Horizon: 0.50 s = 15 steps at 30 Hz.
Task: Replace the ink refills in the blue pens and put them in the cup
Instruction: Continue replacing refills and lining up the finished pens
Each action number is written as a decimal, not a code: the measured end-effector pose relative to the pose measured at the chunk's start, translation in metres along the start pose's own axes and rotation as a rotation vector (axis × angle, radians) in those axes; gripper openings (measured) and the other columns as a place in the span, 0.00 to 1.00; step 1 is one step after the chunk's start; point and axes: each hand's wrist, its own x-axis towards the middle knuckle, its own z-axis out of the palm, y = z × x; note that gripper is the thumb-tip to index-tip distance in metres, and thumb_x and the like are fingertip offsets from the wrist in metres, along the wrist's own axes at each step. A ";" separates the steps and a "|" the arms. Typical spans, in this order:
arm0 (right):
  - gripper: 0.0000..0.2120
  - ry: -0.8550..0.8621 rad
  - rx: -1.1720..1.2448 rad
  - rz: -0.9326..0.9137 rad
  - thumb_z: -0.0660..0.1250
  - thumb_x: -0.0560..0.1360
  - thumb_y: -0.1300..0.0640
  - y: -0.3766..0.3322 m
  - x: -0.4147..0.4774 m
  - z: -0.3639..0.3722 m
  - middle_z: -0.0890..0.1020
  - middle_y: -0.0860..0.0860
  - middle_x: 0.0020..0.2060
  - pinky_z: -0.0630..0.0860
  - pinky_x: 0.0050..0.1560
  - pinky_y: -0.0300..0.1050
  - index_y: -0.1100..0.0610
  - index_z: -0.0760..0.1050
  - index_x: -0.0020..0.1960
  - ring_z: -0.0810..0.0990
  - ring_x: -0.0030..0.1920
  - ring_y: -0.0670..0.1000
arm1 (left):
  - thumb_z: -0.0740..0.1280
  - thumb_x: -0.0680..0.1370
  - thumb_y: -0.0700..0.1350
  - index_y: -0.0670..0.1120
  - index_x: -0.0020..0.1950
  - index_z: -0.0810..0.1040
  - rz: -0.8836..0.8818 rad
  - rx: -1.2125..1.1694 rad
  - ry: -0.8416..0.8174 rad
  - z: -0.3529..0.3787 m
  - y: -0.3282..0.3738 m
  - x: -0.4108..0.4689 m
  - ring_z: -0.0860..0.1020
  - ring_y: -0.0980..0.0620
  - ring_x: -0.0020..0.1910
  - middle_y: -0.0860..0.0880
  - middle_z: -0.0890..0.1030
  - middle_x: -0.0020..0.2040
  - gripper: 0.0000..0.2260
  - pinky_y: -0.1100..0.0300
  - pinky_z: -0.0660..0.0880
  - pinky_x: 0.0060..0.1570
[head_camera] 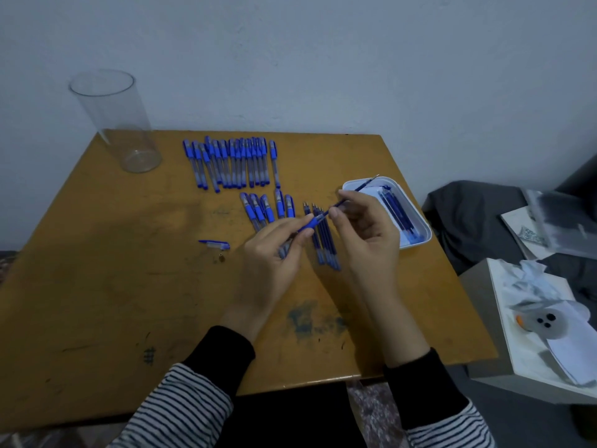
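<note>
Left hand point(271, 253) is wrapped round one clear, blue-gripped pen barrel point(311, 222); one thin blue refill point(336, 205) is pinched by the right hand point(365, 231), near one white plastic tray point(426, 232).

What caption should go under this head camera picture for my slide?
Left hand holds a blue pen barrel while right hand pinches its refill; the clear cup stands empty.

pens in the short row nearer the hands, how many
5, side by side just in front of the long row: leftmost pen, second, third, fourth, fifth. The left hand covers some lower ends and may hide more.
</note>
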 end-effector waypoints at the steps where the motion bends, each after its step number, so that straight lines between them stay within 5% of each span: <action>1: 0.11 -0.006 0.002 0.004 0.70 0.77 0.65 -0.001 -0.002 0.002 0.82 0.51 0.46 0.78 0.51 0.41 0.62 0.79 0.60 0.82 0.50 0.49 | 0.72 0.79 0.41 0.40 0.60 0.84 -0.005 -0.011 0.002 -0.001 0.000 0.000 0.81 0.59 0.52 0.48 0.85 0.52 0.10 0.66 0.77 0.54; 9: 0.10 -0.119 -0.151 -0.162 0.66 0.79 0.66 0.002 0.000 0.010 0.80 0.53 0.50 0.79 0.55 0.48 0.61 0.82 0.58 0.80 0.54 0.51 | 0.71 0.79 0.42 0.40 0.59 0.84 -0.022 -0.027 0.019 -0.018 -0.002 0.001 0.81 0.58 0.50 0.53 0.82 0.52 0.10 0.63 0.79 0.52; 15: 0.07 -0.101 0.052 -0.076 0.71 0.76 0.67 -0.002 -0.002 0.020 0.80 0.55 0.49 0.78 0.53 0.45 0.62 0.83 0.53 0.80 0.52 0.52 | 0.70 0.79 0.43 0.43 0.60 0.84 -0.074 -0.012 -0.006 -0.034 -0.006 -0.004 0.80 0.61 0.50 0.55 0.82 0.52 0.11 0.70 0.76 0.52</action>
